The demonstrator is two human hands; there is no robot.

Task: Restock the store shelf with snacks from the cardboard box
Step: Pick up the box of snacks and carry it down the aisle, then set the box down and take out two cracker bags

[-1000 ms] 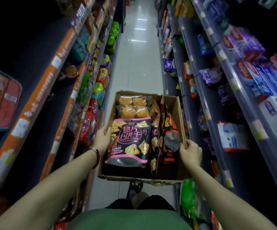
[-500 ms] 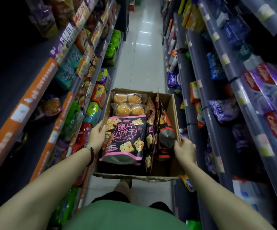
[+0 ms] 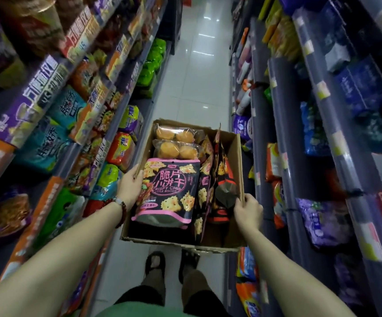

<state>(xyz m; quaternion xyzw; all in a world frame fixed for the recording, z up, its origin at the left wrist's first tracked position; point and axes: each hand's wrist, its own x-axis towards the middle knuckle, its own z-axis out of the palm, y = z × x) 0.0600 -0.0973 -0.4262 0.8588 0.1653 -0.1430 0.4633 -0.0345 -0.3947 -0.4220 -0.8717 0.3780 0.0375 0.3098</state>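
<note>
Both arms extend forward. The left hand [image 3: 129, 187] grips the left wall of the cardboard box [image 3: 235, 154]; the right hand [image 3: 248, 211] grips its right wall. The box, carried between shelves, holds a biscuit bag [image 3: 169, 193] lying flat.

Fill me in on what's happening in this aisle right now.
A person stands in a store aisle holding an open cardboard box by its sides, left hand on the left wall, right hand gripping the right wall. The box holds snacks: a black-and-pink biscuit bag on top, bun packs behind it. Nothing is out yet; stocked shelves flank both sides.
</note>
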